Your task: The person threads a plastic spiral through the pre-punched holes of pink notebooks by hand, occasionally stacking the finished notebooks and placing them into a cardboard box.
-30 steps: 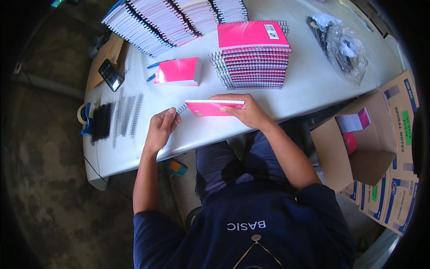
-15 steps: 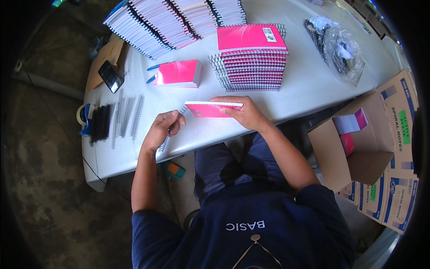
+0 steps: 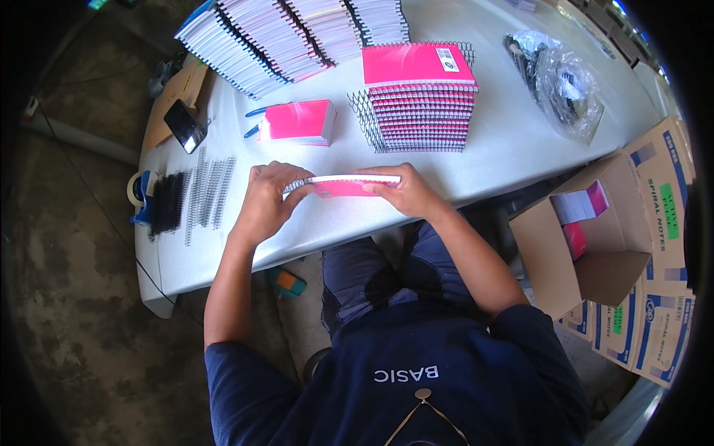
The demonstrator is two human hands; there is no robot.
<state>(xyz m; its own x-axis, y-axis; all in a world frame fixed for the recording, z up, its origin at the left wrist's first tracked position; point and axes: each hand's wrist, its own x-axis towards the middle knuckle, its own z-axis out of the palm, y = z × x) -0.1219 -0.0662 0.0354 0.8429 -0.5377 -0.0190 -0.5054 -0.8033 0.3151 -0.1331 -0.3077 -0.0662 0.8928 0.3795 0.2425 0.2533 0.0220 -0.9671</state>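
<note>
Notebook [image 3: 343, 190] up first: we have it stretched level between our two hands, pink cover toward us, white page edge along the top, seen against the near part of the tabletop [image 3: 513, 160]. Our right hand [image 3: 405, 191] grips its right end, thumb across the pink face, the other fingers behind. Over to our left hand [image 3: 271, 195], and it is curled tight, thumb and fingers pinching a wire coil [image 3: 296, 185] right at the notebook's left end; whether those fingertips also press the pages, we cannot tell.

Straight ahead, past our right hand, we get a tall pink stack [image 3: 422, 111], coils jutting from its left side and back. Beyond the left hand sits a low pink pile [image 3: 294, 121], blue pens [image 3: 256, 111] just beside it, and farther out stand thick bound piles [image 3: 290, 41].

Left of our left hand we spot loose grey coils [image 3: 212, 192], then black coils [image 3: 169, 204], then a tape dispenser [image 3: 143, 199], with a phone [image 3: 184, 126] lying beyond them. Far out past the right hand rests a clear plastic bag [image 3: 571, 89]; nearer, to that hand's right, an open carton [image 3: 547, 260] holds pink notebooks [image 3: 584, 204].
</note>
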